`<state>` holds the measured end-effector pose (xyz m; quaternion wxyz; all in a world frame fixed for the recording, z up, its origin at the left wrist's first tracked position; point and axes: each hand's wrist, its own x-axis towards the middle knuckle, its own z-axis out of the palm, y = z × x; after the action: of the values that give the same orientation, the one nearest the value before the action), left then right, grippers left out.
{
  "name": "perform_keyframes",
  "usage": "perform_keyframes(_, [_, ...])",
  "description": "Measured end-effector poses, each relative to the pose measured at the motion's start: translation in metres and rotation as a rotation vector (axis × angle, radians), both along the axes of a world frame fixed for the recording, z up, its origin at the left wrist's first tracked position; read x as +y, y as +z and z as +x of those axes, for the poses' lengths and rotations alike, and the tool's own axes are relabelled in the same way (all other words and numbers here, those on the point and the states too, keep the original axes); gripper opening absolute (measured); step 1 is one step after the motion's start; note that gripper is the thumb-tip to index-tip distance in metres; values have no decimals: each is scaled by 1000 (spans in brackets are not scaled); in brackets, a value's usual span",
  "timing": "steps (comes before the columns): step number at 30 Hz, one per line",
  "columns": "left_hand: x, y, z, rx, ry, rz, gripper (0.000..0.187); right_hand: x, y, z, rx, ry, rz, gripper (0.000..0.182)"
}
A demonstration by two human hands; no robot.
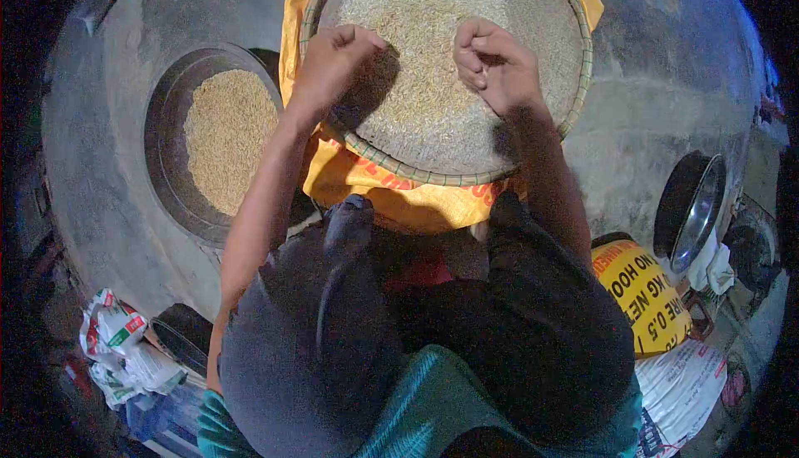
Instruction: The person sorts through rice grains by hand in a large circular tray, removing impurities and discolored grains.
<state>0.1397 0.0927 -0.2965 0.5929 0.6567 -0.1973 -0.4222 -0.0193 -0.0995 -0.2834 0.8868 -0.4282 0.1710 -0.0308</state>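
Note:
A round woven winnowing tray [379, 156] with a bound rim lies before my knees, spread with pale grain [429, 83]. Over its left side hangs my left hand [339, 62], fingers curled in and thumb pressed against them. My right hand [497, 62] is above the right part of the grain, palm partly turned up, fingers bent toward the thumb. Whatever either hand pinches is too small or hidden to make out. Both hands look raised off the tray, with dark shadows falling on it.
A yellow sack [408, 208] with red print lies under the tray. To the left stands a dark basin [158, 137] of golden unhusked grain [229, 137]. A metal basin [699, 212], a yellow printed bag [641, 296] and white sacks [687, 391] are at right; plastic bags [125, 345] at lower left.

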Motion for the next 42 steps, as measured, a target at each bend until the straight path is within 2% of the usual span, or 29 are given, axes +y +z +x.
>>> perform_keyframes(2, [-5, -5, -11, -413, -4, 219, 22, -3, -3, 0, 51, -21, -130, 15])
perform_keyframes(3, [-6, -9, -12, -500, -39, 198, 23, 1, -6, 1, 51, -21, -130, 15])
perform_keyframes(5, [-7, -7, -19, -625, -59, 234, 24, 16, -15, 7, 218, -6, -992, 20])
perform_keyframes(6, [-8, -3, -22, -750, -79, 269, 25, 22, -17, 7, 219, -8, -990, 20])
perform_keyframes(8, [-8, 1, -23, -758, -111, 283, 26, 29, -20, 7, 216, 48, -1388, 21])
perform_keyframes(9, [-9, 2, -24, -765, -139, 299, 28, 31, -22, 7, 276, 103, -1508, 19])
perform_keyframes(12, [-9, 0, -24, -875, -118, 295, 25, 30, -25, 7, 219, 77, -1577, 19])
perform_keyframes(13, [-9, 0, -23, -874, -118, 296, 25, 27, -24, 6, 219, 77, -1577, 19])
perform_keyframes(15, [-10, 2, -19, -548, -63, 261, 21, 17, -12, 4, 244, 49, -933, 18])
perform_keyframes(16, [-10, 2, -17, -547, -62, 261, 21, 7, -12, 0, 244, 50, -933, 18])
perform_keyframes(18, [-8, 1, -9, -50, 119, 79, 17, -12, -9, -4, -62, 82, -19, 15])
perform_keyframes(19, [-3, -1, 0, 28, 74, 24, 15, -11, -11, -4, -62, 81, -19, 15])
perform_keyframes(20, [-1, 2, 1, 28, 73, 23, 15, -6, -8, -2, 116, 38, -368, 14])
perform_keyframes(21, [0, 5, 1, 192, 77, -62, 16, 1, -6, 1, 296, -7, -715, 14])
perform_keyframes(22, [1, 8, 2, 357, 81, -146, 18, 8, -7, 4, 295, -8, -715, 14])
perform_keyframes(24, [2, 7, 2, 349, 64, -161, 19, 22, -15, 7, 172, -85, -1362, 14])
perform_keyframes(25, [3, 6, 3, 341, 47, -176, 22, 25, -22, 7, 172, -85, -1362, 14])
perform_keyframes(27, [5, 5, 4, 288, 61, -113, 20, 28, -29, 9, 198, 16, -1661, 14])
perform_keyframes(28, [6, 4, 5, 233, 76, -52, 19, 27, -31, 9, 197, 16, -1662, 14])
perform_keyframes(29, [5, 9, 3, 233, 77, -52, 19, 26, -27, 9, 157, -28, -1542, 15])
perform_keyframes(31, [7, 20, -6, -254, -111, 131, 15, 19, -15, 8, 117, -69, -1421, 15])
perform_keyframes(33, [11, 26, -12, -335, -200, 243, 14, 5, 3, 3, 280, 44, -481, 18])
perform_keyframes(34, [13, 28, -14, -415, -291, 356, 13, 1, 2, -1, 280, 44, -482, 18])
perform_keyframes(36, [19, 26, -19, -513, -352, 415, 18, -3, -1, -7, -67, -17, 198, 20])
perform_keyframes(37, [21, 23, -23, -676, -340, 385, 19, -3, -3, -7, -68, -17, 198, 20])
perform_keyframes(38, [23, 22, -26, -838, -326, 353, 20, 0, -3, -6, 72, 38, -136, 19])
perform_keyframes(39, [23, 21, -27, -838, -326, 354, 20, 3, -4, -4, 211, 93, -469, 18])
perform_keyframes(40, [22, 21, -29, -877, -321, 381, 20, 13, -8, -3, 210, 95, -468, 18])
perform_keyframes(42, [21, 22, -29, -916, -310, 407, 20, 37, -17, 0, 151, 86, -1378, 17])
